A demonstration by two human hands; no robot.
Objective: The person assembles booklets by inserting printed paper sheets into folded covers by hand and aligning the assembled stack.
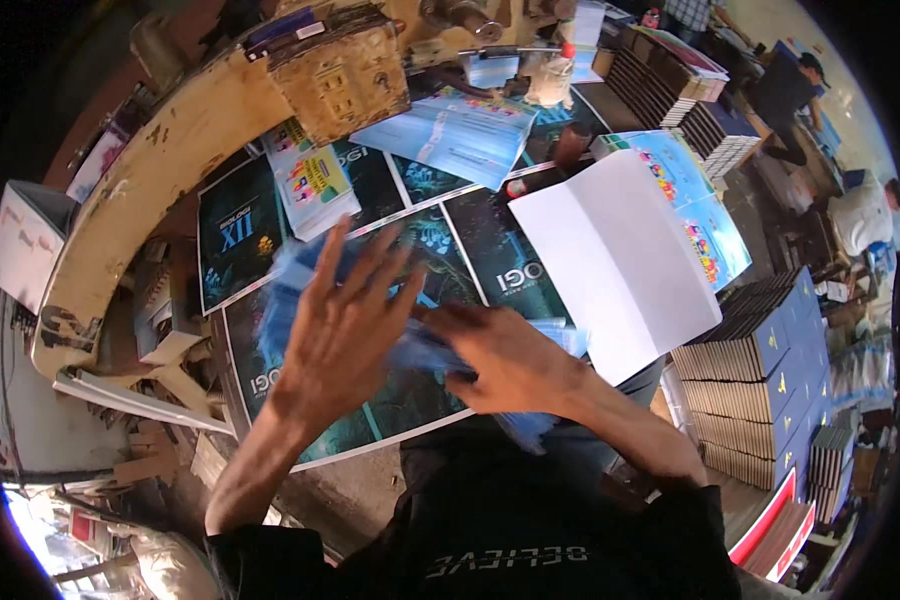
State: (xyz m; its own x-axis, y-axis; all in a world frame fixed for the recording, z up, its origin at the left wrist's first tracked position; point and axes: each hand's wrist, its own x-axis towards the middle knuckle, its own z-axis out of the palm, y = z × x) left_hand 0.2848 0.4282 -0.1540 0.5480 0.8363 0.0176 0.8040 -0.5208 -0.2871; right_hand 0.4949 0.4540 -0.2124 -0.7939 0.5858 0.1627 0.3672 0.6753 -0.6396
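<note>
A blue printed sheet (425, 352), smeared by motion, lies beneath both of my hands over the dark printed cover sheets (432, 225). My left hand (348, 325) has its fingers spread across the blue paper's left part. Just to its right, my right hand (510, 355) is over the same paper, with thumb and fingers blurred, so its hold cannot be made out. Blue edges stick out beyond and below the right hand. Beyond my left hand stands a small stack of colourful printed booklets (312, 180).
An open blank white sheet (615, 255) lies on a blue printed pile (692, 205) at right. Farther back are fanned blue sheets (455, 135), a worn machine block (338, 75) and a red-capped bottle (552, 78). Tall book stacks (755, 375) stand at right. People work far right.
</note>
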